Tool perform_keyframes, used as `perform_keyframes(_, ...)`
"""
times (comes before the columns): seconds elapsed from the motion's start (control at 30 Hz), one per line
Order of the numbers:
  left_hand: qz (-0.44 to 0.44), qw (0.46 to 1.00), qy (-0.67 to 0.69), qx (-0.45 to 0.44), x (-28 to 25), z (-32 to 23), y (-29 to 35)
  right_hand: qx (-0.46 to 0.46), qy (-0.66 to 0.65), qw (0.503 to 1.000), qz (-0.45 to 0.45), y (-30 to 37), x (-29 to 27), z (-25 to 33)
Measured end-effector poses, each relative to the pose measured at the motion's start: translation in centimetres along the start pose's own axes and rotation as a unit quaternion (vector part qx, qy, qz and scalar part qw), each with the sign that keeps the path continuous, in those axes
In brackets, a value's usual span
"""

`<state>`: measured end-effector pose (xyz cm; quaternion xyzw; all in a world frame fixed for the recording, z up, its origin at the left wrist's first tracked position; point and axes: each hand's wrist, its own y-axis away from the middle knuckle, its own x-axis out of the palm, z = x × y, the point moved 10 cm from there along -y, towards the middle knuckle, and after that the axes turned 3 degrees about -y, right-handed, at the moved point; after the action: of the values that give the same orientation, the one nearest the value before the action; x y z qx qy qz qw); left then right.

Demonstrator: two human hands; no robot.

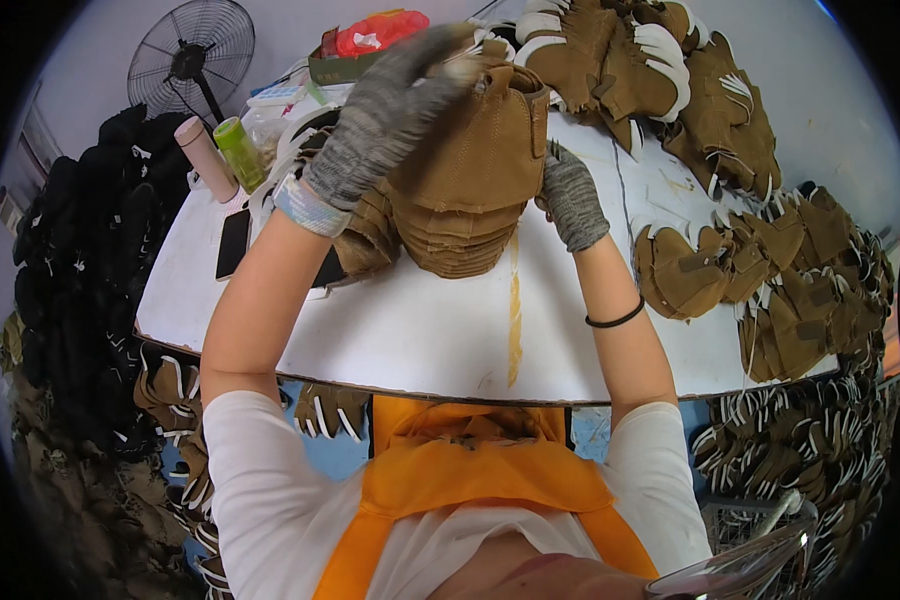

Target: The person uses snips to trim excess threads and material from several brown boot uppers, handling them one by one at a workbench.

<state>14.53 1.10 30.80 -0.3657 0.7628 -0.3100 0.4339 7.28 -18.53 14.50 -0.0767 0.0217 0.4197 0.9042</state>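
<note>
A stack of brown shoe uppers (460, 235) stands on the white table in front of me, the pieces nested in one another. The topmost shoe upper (475, 150) shows its stitched face and a strap at its right side. My left hand (385, 120), in a grey knit glove, reaches across its top edge with fingers and thumb pinched there; the fingertips are slightly blurred. At the stack's right side is my gloved right hand (573, 195), its fingers curled and partly hidden. A small dark pointed thing shows at those fingers, too small to name.
On the white table (390, 340) are more brown uppers (680, 270) at right and far right, a dark phone (233, 243), a pink bottle (206, 158) and a green bottle (240, 155). A fan (188, 62) stands behind. Black footwear pieces (95, 250) are piled at left.
</note>
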Motion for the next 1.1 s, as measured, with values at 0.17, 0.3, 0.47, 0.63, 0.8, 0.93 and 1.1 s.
perform_keyframes(0.17,0.247,0.968,0.019,-0.037,5.0,-3.5,-3.0,0.043,0.000,0.999,0.015,0.8,-0.2,-0.7)
perform_keyframes(0.3,0.106,0.989,-0.087,0.057,5.0,-0.7,-2.0,0.033,-0.048,0.998,0.014,2.5,-1.3,-2.9)
perform_keyframes(0.47,0.086,0.994,0.060,0.025,5.3,0.5,-0.5,0.067,0.083,0.992,-0.066,1.6,-7.0,-10.8)
perform_keyframes(0.63,0.037,0.992,0.119,0.028,4.6,1.1,-0.3,0.008,0.156,0.975,-0.158,2.0,-12.0,-16.0)
perform_keyframes(0.8,0.034,0.980,0.196,-0.009,4.8,3.2,-0.2,-0.008,0.332,0.922,-0.200,1.2,-12.3,-14.8)
perform_keyframes(0.93,0.041,0.960,0.263,-0.088,6.0,4.8,-0.5,-0.046,0.534,0.811,-0.235,1.2,-14.5,-13.4)
perform_keyframes(1.1,0.033,0.944,0.298,-0.137,5.8,4.4,0.0,-0.076,0.576,0.776,-0.244,2.8,-12.7,-11.9)
